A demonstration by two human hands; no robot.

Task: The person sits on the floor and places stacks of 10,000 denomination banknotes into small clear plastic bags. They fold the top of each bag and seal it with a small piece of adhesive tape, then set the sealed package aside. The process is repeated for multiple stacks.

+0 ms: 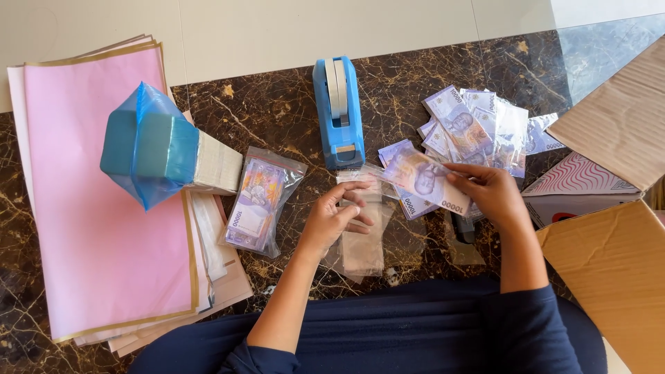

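The dark marble surface point(277, 111) holds my things. My right hand point(488, 194) pinches a purple banknote point(422, 176). My left hand point(336, 218) pinches a thin clear sleeve point(364, 249). The note could crumple going in. A blue tape holder point(339, 111) sits far, pink paper point(97, 208) left.

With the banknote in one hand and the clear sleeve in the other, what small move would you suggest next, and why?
Probably slide the banknote in the right hand toward the clear sleeve pinched by the left hand. The note's near end already overlaps the sleeve's edge, more sleeves lie below, and a filled bag sits beside them.
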